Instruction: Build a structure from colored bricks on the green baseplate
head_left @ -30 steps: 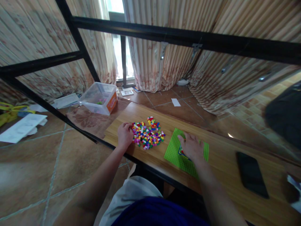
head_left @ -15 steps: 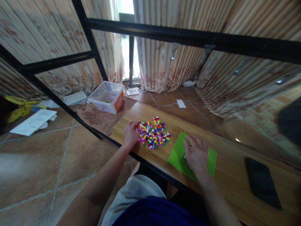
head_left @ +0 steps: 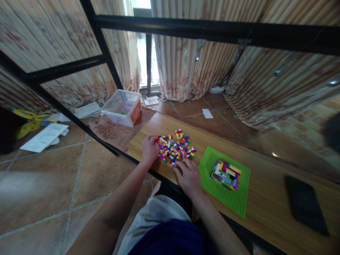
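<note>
the pile of tiny plastic bricks (head_left: 176,148) lies on the wooden tabletop (head_left: 265,212). the bricks look light, hard, glossy and easily scattered, best pinched singly by the sides. the left hand (head_left: 149,148) curls at the pile's left edge, grip unclear. the right hand (head_left: 188,175) lies flat and unclenched at its near edge. right of the pile sits a studded green baseplate (head_left: 228,198).

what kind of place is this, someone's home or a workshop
Most likely a room in a home, not a workshop: long patterned curtains hang over a window, the floor tiles are terracotta, and the wooden table holds only a pile of small coloured bricks and a green baseplate.
</note>
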`<state>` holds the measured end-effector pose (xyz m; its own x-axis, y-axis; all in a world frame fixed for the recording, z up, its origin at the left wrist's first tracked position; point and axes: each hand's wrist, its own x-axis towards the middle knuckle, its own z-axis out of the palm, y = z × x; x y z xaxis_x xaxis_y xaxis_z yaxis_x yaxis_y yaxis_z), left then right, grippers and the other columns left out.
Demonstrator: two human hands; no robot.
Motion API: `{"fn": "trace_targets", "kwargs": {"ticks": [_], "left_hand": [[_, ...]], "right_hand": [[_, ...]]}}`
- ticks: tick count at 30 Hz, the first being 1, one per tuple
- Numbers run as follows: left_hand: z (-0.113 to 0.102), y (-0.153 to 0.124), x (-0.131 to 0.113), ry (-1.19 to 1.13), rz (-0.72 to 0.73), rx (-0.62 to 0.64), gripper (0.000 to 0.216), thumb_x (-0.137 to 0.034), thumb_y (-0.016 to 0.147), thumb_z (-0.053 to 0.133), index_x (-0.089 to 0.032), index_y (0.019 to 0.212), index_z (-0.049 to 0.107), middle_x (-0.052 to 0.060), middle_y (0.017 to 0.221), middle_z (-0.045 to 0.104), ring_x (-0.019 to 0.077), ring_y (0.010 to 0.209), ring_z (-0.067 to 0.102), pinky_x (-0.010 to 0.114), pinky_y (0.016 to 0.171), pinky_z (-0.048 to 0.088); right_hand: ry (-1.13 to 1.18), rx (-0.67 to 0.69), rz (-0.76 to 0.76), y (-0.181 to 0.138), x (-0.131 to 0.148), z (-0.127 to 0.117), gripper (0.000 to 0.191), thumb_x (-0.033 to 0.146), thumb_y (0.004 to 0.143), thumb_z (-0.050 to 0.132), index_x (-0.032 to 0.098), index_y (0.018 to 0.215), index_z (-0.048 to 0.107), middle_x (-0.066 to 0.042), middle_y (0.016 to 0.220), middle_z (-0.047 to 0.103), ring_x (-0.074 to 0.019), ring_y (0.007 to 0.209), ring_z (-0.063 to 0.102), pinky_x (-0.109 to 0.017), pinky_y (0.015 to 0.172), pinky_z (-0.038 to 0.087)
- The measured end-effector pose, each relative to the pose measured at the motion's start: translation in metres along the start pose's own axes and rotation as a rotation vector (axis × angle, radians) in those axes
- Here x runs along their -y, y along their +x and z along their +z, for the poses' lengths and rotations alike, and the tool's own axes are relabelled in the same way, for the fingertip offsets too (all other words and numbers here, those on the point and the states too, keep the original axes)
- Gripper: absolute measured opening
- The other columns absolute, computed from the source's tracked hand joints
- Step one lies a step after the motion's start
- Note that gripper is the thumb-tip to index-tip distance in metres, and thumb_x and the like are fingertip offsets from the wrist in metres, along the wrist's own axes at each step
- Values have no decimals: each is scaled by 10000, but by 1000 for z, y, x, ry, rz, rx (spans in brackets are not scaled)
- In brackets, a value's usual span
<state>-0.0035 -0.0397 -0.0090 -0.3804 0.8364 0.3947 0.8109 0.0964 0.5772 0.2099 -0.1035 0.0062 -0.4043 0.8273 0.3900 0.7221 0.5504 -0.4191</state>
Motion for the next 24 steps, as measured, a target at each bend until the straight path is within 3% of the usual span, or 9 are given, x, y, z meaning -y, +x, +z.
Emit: {"fn": "trace_targets", "kwargs": {"ticks": [10, 18, 24], "left_hand": [[-1, 1, 0, 5, 13, 3, 277, -94, 813, 485, -175, 900, 735, 85, 989, 707, 231, 963, 632, 375, 924, 487], [-2, 0, 0, -2, 25, 2, 276, -98, 814, 488, -180, 915, 732, 87, 991, 704, 235, 980, 629, 382, 938, 479], [0, 1, 3, -12, 35, -1, 258, -111, 810, 495, -181, 888, 731, 88, 978, 704, 239, 954, 635, 381, 916, 490]], "right_hand": [[-7, 44, 38, 4, 0, 0, 139, 303, 925, 598, 196, 911, 684, -67, 913, 628, -213, 902, 546, -336, 812, 415], [6, 53, 17, -1, 3, -4, 152, 296, 908, 612, 212, 1004, 694, -74, 987, 628, -225, 937, 526, -356, 827, 411], [22, 35, 8, 6, 7, -5, 119, 284, 913, 608, 207, 900, 697, -73, 957, 640, -219, 898, 531, -359, 814, 421]]}}
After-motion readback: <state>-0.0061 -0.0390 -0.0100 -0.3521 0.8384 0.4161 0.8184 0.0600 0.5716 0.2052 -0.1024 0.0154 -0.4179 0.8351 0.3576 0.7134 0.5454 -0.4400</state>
